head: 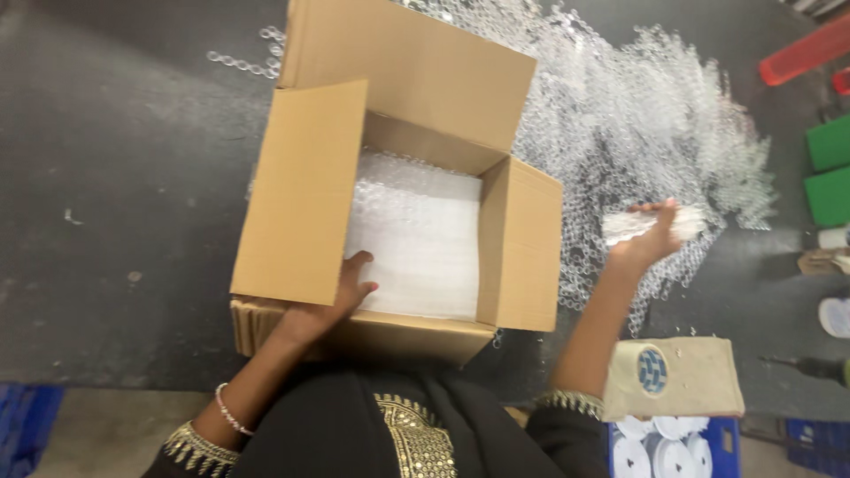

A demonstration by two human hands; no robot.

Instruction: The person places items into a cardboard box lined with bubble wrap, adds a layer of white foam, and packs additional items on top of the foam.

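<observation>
Box [301, 204] under left hand [332, 296]; right hand [645, 237] grips bubble wrap [651, 223].

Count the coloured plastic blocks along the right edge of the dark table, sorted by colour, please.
Red translucent plastic blocks: 2 (the second barely shows at the picture's edge)
Green plastic blocks: 2 (the other just below)
Total: 4

Single head-worn view, steeply down and close over the dark table [133, 177], probably tilted slightly rightward.
</observation>
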